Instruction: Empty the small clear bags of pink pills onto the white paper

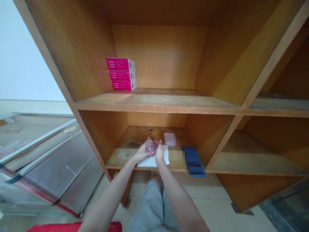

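Observation:
On the lower shelf, a crinkled clear plastic bag with pinkish-red contents (151, 146) is between my two hands. My left hand (142, 152) has its fingers wrapped round the bag's left side. My right hand (159, 152) closes on the bag's right side, its fingertips partly hidden. Beneath both hands lies a white sheet or cloth (166, 155). A small clear flat packet (170, 139) rests just behind and to the right of my right hand. Farther right is a dark blue object (193, 161), blurred by pixels.
Three stacked pink boxes (122, 74) stand at the left of the upper shelf (156, 100). A wooden divider (224, 141) bounds the lower compartment on the right. Metal-framed panels (48, 161) lean at the left. Something red (53, 227) lies at the bottom left.

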